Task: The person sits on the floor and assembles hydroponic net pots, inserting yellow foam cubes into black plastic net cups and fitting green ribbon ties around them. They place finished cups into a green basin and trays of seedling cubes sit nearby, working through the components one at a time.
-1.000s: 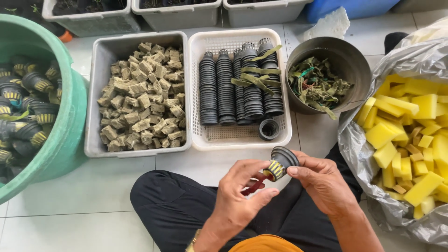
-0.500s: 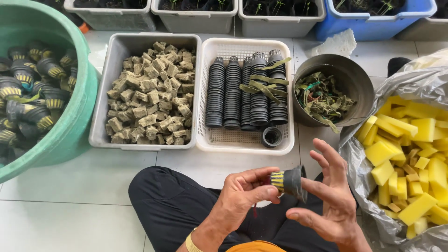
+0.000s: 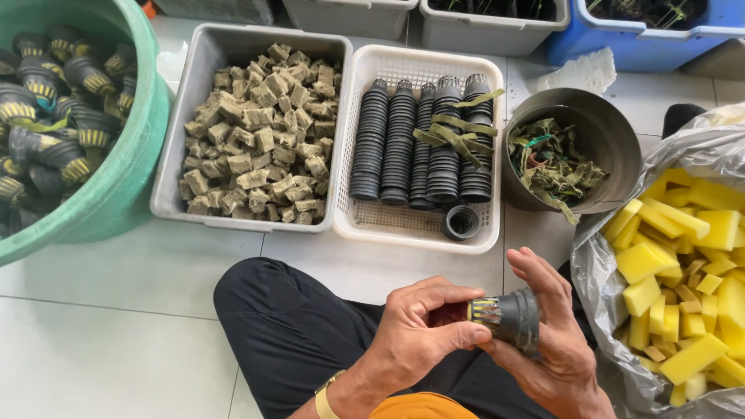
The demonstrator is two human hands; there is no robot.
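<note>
A small black net pot (image 3: 508, 316) with yellow sponge showing through its slotted base lies sideways between both hands, low in the view over my lap. My right hand (image 3: 552, 341) cradles its rim end from below and behind. My left hand (image 3: 423, 332) pinches the slotted base end with thumb and fingers. Behind the hands, a white basket (image 3: 365, 221) holds rows of stacked black net pots (image 3: 400, 143) with green strips laid across them and one loose pot (image 3: 461, 222).
A grey bin (image 3: 167, 198) of brownish sponge cubes sits left of the basket. A green tub (image 3: 128, 186) at far left holds filled pots. A dark round bowl (image 3: 613, 140) holds plant scraps. A plastic bag (image 3: 601, 264) of yellow sponge pieces lies at right.
The view has tilted down and left. The pot has turned from facing the camera to lying sideways, and my left hand has closed on its slotted end.
</note>
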